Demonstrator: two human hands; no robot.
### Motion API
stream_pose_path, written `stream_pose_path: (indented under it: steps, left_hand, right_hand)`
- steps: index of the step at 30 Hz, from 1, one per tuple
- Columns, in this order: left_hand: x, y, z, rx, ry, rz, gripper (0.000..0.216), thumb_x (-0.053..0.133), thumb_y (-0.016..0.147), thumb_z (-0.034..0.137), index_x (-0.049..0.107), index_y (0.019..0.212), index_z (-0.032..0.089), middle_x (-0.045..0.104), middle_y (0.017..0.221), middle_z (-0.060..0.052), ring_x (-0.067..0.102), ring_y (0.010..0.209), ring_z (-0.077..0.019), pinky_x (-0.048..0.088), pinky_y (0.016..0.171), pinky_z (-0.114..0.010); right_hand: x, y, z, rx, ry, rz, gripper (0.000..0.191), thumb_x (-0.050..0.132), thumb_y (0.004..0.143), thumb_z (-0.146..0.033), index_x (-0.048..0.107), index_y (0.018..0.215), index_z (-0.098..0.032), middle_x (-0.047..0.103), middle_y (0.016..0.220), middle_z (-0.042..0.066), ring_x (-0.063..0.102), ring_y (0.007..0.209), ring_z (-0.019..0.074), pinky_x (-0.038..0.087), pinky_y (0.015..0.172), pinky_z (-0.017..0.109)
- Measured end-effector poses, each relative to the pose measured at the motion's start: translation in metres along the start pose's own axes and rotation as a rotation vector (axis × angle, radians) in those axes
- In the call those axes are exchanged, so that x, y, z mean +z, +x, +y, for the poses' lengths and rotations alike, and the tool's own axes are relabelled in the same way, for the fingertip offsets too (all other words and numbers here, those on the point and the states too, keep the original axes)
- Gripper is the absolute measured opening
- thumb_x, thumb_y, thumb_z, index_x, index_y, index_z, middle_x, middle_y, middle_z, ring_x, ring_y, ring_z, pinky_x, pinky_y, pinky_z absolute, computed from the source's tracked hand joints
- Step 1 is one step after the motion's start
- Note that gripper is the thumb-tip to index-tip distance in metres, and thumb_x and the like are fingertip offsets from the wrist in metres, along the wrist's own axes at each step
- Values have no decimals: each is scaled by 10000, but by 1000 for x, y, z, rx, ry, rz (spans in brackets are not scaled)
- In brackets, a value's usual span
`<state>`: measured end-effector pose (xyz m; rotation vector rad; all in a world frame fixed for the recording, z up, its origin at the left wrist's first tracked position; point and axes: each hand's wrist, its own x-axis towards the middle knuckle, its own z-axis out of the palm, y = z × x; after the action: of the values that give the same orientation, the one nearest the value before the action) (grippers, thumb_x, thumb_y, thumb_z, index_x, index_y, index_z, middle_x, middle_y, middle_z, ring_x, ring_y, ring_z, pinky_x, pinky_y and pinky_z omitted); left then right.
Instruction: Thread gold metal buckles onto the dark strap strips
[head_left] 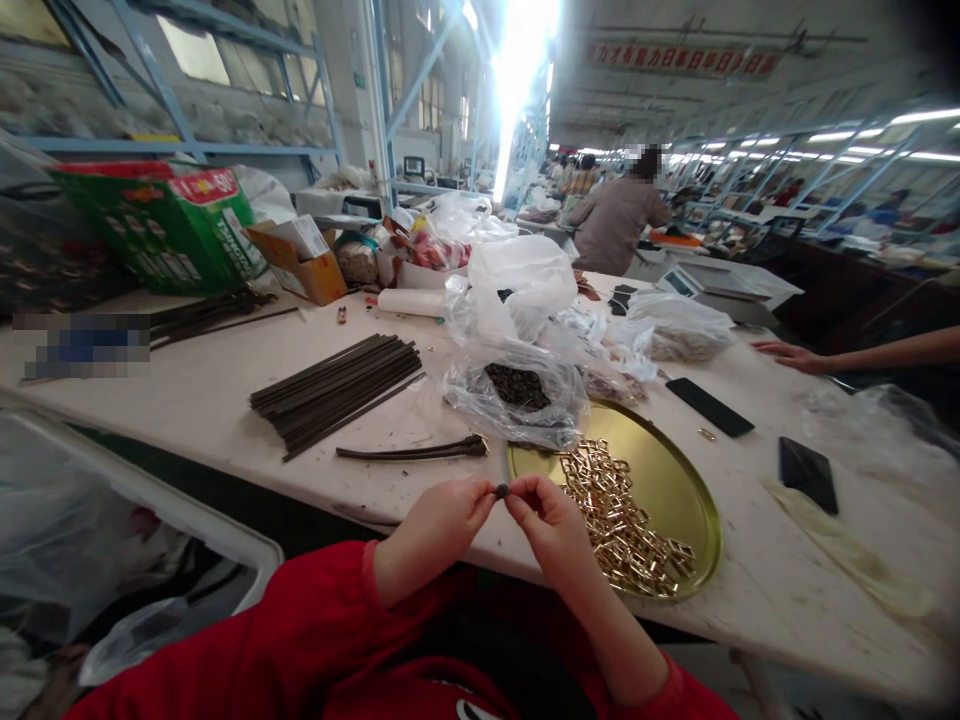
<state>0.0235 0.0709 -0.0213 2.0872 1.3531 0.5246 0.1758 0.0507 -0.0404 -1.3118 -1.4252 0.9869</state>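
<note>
My left hand (435,525) and my right hand (551,525) meet at the table's near edge, fingertips pinched together on a small dark piece (500,490). Just right of them lies a round gold tray (667,470) holding a heap of gold metal buckles (619,515). Behind the hands a thin dark strip (412,452) lies on the table. A clear plastic bag of small dark parts (517,390) rests on the tray's far rim. A bundle of long dark strips (337,390) lies to the left.
Two black phones (709,406) (807,472) lie to the right. Another person's hand (787,354) rests on the far right edge. Plastic bags (517,280), a cardboard box (296,258), a green carton (169,225) and a scale (724,285) crowd the back. A seated person (619,215) works beyond.
</note>
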Motion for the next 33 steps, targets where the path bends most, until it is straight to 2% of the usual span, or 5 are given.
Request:
stream_pose_path:
  steps: [9, 14, 19, 27, 33]
  left_hand:
    - [5, -3, -8, -14, -56, -20, 252, 388, 851, 300, 535, 687, 178, 554, 636, -3, 460, 584, -130, 255, 534, -247]
    - [9, -7, -9, -26, -76, -40, 233, 379, 851, 276, 549, 728, 174, 564, 656, -8, 483, 601, -138, 272, 542, -251]
    - [11, -8, -10, -39, -161, -43, 242, 385, 848, 284, 569, 738, 172, 564, 645, 1, 485, 597, -136, 300, 539, -245]
    - [18, -10, -9, -105, -270, 3, 207, 383, 839, 247, 573, 825, 165, 617, 760, -30, 539, 692, -156, 386, 626, -255]
    - [19, -10, -6, -108, -344, 19, 225, 382, 821, 206, 585, 899, 152, 635, 829, -51, 565, 765, -171, 429, 706, -279]
  right_hand:
    - [-4, 2, 0, 5, 23, -93, 158, 567, 772, -346, 588, 714, -201, 625, 784, 32, 552, 757, 174, 423, 697, 289]
    - [-4, 5, -2, 142, 164, -153, 182, 643, 696, -359, 577, 667, -193, 608, 732, 10, 532, 677, 140, 419, 644, 270]
    - [-2, 7, 1, 302, 346, -185, 286, 693, 643, -375, 640, 869, -207, 634, 772, 3, 543, 689, 133, 437, 682, 281]
    - [7, -1, 3, 279, 338, -98, 238, 704, 643, -347, 647, 830, -212, 647, 810, 7, 569, 785, 162, 444, 760, 306]
    - [9, -4, 6, 207, 272, -80, 198, 677, 677, -329, 638, 829, -208, 629, 781, 10, 563, 746, 161, 446, 710, 292]
